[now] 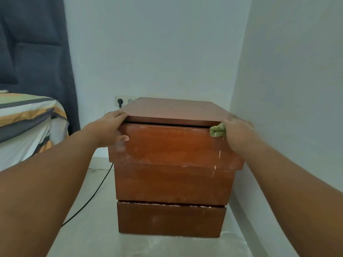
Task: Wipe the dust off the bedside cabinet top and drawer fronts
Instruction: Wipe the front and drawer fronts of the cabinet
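Now, the cabinet: a small reddish-brown wooden bedside cabinet stands on the pale floor, in the corner against the white wall, just beside the bed.
Cabinet top: the flat wooden top is bare, with both hands at its front corners.
Top drawer front: the uppermost drawer front stands out further than the two fronts below, with a dark gap under the top. Pale smears and scuffs show on it.
Left hand: the left hand grips the drawer front's left upper corner, fingers hooked over the edge and thumb flat on the face.
Right hand: the right hand is at the right upper corner, closed round a crumpled green cloth that peeks out against the wood.
Lower fronts: the middle front and bottom front sit flush; chipped white flecks line the seam between them.
Handling: the cabinet looks stiff and heavy enough to stay put under wiping. There are no visible handles, so the drawer's upper edge is likely the place to hold. The cloth is soft and light and will fold to reach edges.
Surroundings: a black plug in a wall socket, its black cable trailing over the floor, and a striped bed cover before a dark blue padded headboard.
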